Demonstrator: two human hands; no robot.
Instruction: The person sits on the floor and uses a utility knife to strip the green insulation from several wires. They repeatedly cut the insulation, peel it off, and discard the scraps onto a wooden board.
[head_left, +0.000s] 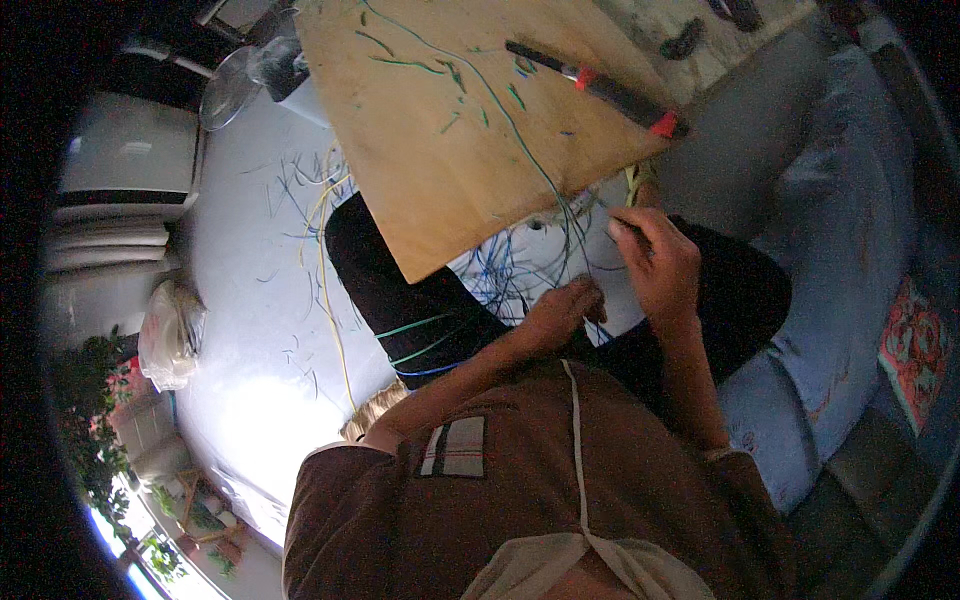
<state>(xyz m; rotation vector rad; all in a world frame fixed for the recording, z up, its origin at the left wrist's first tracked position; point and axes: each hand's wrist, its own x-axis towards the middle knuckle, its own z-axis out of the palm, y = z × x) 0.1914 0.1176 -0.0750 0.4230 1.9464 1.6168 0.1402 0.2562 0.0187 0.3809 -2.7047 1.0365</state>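
My left hand (562, 311) is curled low between my knees, its fingers closed around thin wires. Short wire ends show just below its fingertips. To its right and a little higher is my right hand (660, 259), with thumb and forefinger drawn together; whether a strand lies between them is too blurred to tell. A long green wire (495, 97) crosses the wooden board (450, 202) and drops over its near edge towards my hands. Beneath, a tangle of blue and dark wires (499, 266) lies on the white floor.
Wire scraps (454, 79) and a black tool with red bands (611, 94) lie on the board. Yellow wire (324, 285) runs along the floor at left, past more clippings. Green and blue wires loop across my left leg (420, 330). A clear plastic bag (172, 337) sits farther left.
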